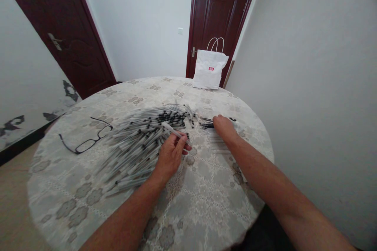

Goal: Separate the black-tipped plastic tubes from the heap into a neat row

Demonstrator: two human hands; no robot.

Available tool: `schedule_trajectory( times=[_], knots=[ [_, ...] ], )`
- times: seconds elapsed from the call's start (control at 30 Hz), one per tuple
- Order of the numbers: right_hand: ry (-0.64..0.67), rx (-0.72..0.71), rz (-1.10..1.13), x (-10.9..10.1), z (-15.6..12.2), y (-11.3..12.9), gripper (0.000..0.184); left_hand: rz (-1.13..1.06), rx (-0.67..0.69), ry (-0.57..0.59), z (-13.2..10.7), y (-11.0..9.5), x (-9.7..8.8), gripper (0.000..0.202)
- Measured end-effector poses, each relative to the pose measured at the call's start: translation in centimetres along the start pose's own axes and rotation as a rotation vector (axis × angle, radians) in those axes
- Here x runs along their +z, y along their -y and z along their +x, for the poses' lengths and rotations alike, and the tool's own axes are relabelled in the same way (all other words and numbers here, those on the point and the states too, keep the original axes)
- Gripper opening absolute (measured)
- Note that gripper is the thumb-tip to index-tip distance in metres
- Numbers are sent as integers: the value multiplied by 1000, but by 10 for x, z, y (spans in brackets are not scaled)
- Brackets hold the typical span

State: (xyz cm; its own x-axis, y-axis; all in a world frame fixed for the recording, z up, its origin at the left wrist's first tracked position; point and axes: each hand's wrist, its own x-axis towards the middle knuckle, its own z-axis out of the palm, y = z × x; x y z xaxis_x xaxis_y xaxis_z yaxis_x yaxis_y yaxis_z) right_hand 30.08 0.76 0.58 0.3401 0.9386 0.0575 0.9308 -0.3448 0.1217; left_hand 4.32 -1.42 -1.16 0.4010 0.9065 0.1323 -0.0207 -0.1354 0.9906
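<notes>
My left hand (173, 151) is closed around a slim translucent pen barrel (171, 128), its pale end pointing up and left. Just left of it, a large loose pile of clear pens (138, 137), many with black ends, fans out over the table. Farther right, my right hand (223, 126) has its fingers pinched together above some thin black sticks (207, 125). Whether it grips one of them is hidden by the fingers. A row of clear tubes (218, 143) lies beneath the right wrist.
A round table with a patterned lace-look cloth (203, 200) carries everything. Black-framed glasses (85, 146) lie unfolded at the left. A white paper bag (210, 70) stands at the far edge. A small black piece (232, 119) lies beyond my right hand.
</notes>
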Motion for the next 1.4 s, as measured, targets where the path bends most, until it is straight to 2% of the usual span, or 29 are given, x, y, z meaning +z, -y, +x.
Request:
schedule_trajectory(
  times=[0.17,0.3,0.33,0.37,0.43,0.5,0.53,0.6,0.73,0.87,1.03,1.07,1.2,1.23,1.27,1.37,1.4],
  knots=[
    [-24,41,56,0,-4,-1,31,142,-6,76,-2,-3,-2,34],
    [-76,14,118,-13,-25,5,29,309,54,132,-3,-5,-3,43],
    [-96,-19,193,-16,-33,9,29,317,60,151,-3,-5,-3,44],
    [-114,-58,305,-19,-42,14,30,315,62,176,-3,-5,-3,44],
    [-116,-160,807,-23,-60,24,34,300,61,251,-5,-7,-2,41],
    [-46,-222,1251,-23,-76,33,41,299,67,368,-8,-10,-2,39],
    [-4,-243,1389,-23,-83,36,44,305,77,432,-9,-12,-2,38],
    [68,-291,1521,-21,-90,39,41,326,111,533,-12,-15,-2,38],
    [140,-327,1567,-17,-92,33,25,390,151,566,-13,-14,-3,38],
    [93,-252,1569,-15,-89,26,20,425,151,460,-11,-9,-3,40],
    [194,-211,1711,-17,-92,25,22,419,155,408,-14,-10,-1,39],
    [157,-206,1668,-19,-93,26,23,422,149,398,-14,-10,-1,39],
    [-146,-215,1329,-23,-96,29,23,434,186,352,-14,-8,0,40],
    [-172,-211,1309,-23,-96,31,23,432,198,350,-14,-8,0,40],
    [-156,-201,1342,-23,-96,32,24,431,206,352,-14,-8,0,39],
    [19,-160,1536,-20,-95,33,28,440,197,366,-15,-10,0,39],
    [34,-155,1540,-19,-95,32,29,448,190,368,-15,-9,0,39]
  ],
)
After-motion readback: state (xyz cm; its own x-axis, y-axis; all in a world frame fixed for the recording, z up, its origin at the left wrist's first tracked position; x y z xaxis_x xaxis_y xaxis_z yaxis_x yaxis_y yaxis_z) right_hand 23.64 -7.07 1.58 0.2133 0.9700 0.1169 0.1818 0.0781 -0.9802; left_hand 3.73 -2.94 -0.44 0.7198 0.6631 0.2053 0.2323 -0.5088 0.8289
